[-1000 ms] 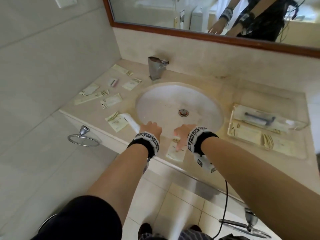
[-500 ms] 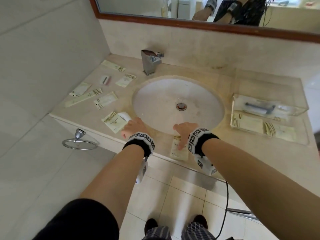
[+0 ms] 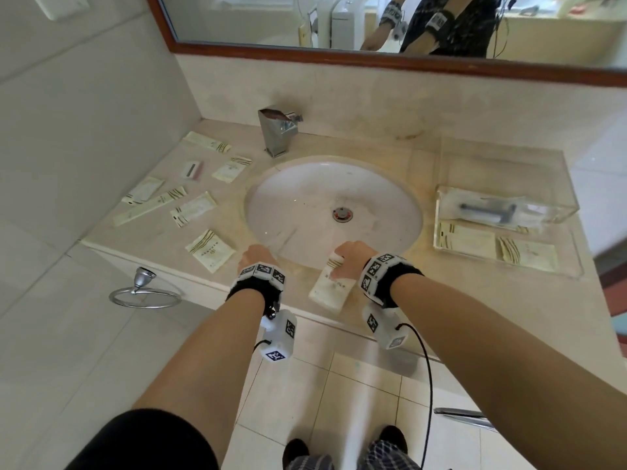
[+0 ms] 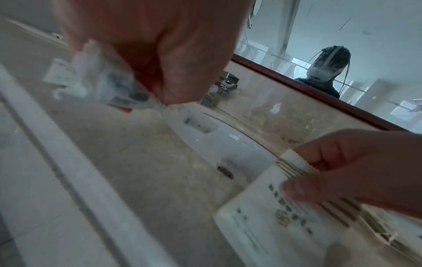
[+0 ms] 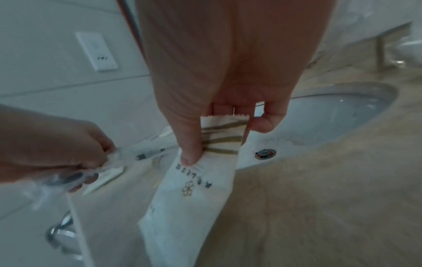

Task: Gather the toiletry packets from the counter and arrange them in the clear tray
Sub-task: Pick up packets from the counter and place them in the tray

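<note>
My right hand (image 3: 339, 266) pinches the striped end of a cream toiletry packet (image 3: 329, 290), which hangs just above the counter's front edge before the sink. In the right wrist view its thumb (image 5: 189, 144) lies on the cream packet (image 5: 194, 189). My left hand (image 3: 256, 261), left of it, grips a crinkled clear-wrapped packet (image 4: 102, 84), also visible as the clear-wrapped packet (image 5: 137, 153). The clear tray (image 3: 563, 212) stands right of the sink and holds a dark item and cream packets (image 3: 464, 239). Several loose packets (image 3: 210, 251) lie left of the sink.
A round white sink (image 3: 334, 212) fills the counter's middle, with a chrome faucet (image 3: 278, 134) behind it. A towel ring (image 3: 146, 293) hangs below the counter's left front edge. A mirror runs along the back wall.
The right hand, which pressed the cream packet flat on the counter, now holds it lifted by its striped end. The left hand has taken up the white-wrapped packet from beside the sink.
</note>
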### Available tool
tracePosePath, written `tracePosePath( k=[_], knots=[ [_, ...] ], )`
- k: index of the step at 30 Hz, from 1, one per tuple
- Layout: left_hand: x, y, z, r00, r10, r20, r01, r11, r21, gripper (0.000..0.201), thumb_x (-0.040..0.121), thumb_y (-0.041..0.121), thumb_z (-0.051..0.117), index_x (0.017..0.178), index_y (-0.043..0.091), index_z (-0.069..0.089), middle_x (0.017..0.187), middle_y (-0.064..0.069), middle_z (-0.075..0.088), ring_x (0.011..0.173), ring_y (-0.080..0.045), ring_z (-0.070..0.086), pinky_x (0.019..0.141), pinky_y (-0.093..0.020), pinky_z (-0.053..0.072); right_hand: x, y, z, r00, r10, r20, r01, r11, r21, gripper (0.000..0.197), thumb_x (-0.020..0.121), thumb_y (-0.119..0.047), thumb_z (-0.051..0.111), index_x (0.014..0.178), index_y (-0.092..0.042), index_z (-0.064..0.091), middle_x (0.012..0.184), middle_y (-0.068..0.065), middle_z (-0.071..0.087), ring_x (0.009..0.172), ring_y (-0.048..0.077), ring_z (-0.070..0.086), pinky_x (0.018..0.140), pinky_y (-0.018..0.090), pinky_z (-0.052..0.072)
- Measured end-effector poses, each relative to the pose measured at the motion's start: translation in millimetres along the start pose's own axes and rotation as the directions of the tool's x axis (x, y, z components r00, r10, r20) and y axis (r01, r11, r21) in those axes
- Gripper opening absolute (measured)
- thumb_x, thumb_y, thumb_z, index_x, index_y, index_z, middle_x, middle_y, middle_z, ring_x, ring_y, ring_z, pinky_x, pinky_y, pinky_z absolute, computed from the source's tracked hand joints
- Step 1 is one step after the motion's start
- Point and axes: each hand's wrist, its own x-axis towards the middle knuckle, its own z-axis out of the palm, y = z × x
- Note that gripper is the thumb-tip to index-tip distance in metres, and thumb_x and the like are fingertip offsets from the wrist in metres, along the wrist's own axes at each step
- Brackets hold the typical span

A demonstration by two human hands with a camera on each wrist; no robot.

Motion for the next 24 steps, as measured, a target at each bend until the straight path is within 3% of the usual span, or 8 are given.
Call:
tracePosePath(
  k=[2,6,9,12,15,16,21,24],
  knots=[
    [-4,16,-9,0.997,-0.028,-0.077,0.02,0.994,-0.108,0.024,0.095,0.007,0.049,0.114,-0.005,0.057,0.119,-0.023,0.064,0.108,-0.034,0.063,0.087,-0.037,0.051,-6,3,-13,0.999,0.016,-0.046,-0.011,0.996,0.093,0.04,0.09,-0.029,0.061,0.121,-0.005,0.055,0.126,0.012,0.059,0.113,0.03,0.059,0.092,0.036,0.049],
    [-5,58,-7,0.993,0.048,-0.106,-0.062,0.989,-0.136,0.025,0.095,0.008,0.047,0.116,-0.005,0.053,0.12,-0.022,0.061,0.11,-0.035,0.062,0.086,-0.038,0.05,-17,22,-35,0.989,0.04,-0.139,-0.008,0.974,0.225,0.021,0.093,-0.026,0.057,0.082,-0.009,0.052,0.105,0.013,0.063,0.096,0.029,0.06,0.081,0.035,0.048],
    [-14,91,-2,0.987,0.114,-0.117,-0.128,0.985,-0.118,0.025,0.096,0.011,0.046,0.116,-0.004,0.054,0.118,-0.021,0.062,0.109,-0.035,0.062,0.083,-0.038,0.05,-23,46,-47,0.977,0.095,-0.19,-0.022,0.935,0.354,0.02,0.092,-0.025,0.059,0.085,-0.006,0.06,0.089,0.009,0.061,0.082,0.023,0.054,0.07,0.03,0.043],
    [-24,118,10,0.976,0.18,-0.121,-0.197,0.969,-0.148,0.025,0.097,0.014,0.044,0.115,-0.001,0.052,0.115,-0.022,0.062,0.105,-0.037,0.061,0.08,-0.04,0.049,-33,71,-56,0.964,0.142,-0.224,-0.038,0.91,0.414,0.025,0.091,-0.025,0.061,0.073,-0.009,0.053,0.072,0.003,0.052,0.078,0.022,0.051,0.064,0.029,0.042],
    [-28,129,17,0.96,0.244,-0.14,-0.268,0.945,-0.19,0.021,0.096,0.015,0.043,0.112,0.004,0.051,0.109,-0.02,0.064,0.097,-0.036,0.063,0.077,-0.039,0.05,-38,87,-61,0.947,0.186,-0.26,-0.044,0.882,0.47,0.022,0.091,-0.026,0.06,0.078,-0.01,0.056,0.075,0.001,0.053,0.073,0.019,0.051,0.068,0.029,0.044],
    [-49,173,38,0.948,0.278,-0.158,-0.309,0.923,-0.23,0.02,0.096,0.015,0.042,0.111,0.006,0.051,0.106,-0.019,0.065,0.095,-0.036,0.063,0.077,-0.038,0.051,-57,135,-75,0.927,0.239,-0.288,-0.075,0.873,0.482,0.021,0.092,-0.026,0.06,0.081,-0.008,0.058,0.077,0.003,0.056,0.074,0.019,0.053,0.07,0.029,0.045],
    [-61,204,46,0.914,0.347,-0.209,-0.389,0.895,-0.217,0.025,0.097,0.02,0.04,0.108,0.004,0.055,0.098,-0.017,0.065,0.089,-0.033,0.062,0.073,-0.038,0.051,-66,176,-83,0.843,0.396,-0.363,-0.117,0.794,0.596,0.025,0.094,-0.021,0.055,0.11,-0.002,0.054,0.113,0.018,0.063,0.104,0.032,0.061,0.086,0.038,0.048],
    [-68,229,55,0.885,0.426,-0.188,-0.457,0.87,-0.185,0.023,0.096,0.022,0.038,0.09,0.005,0.053,0.082,-0.012,0.056,0.074,-0.028,0.054,0.064,-0.032,0.041,-76,205,-89,0.778,0.534,-0.331,-0.168,0.685,0.709,0.04,0.097,-0.019,0.052,0.133,-0.005,0.044,0.127,0.019,0.058,0.113,0.036,0.057,0.08,0.033,0.043]
  ],
)
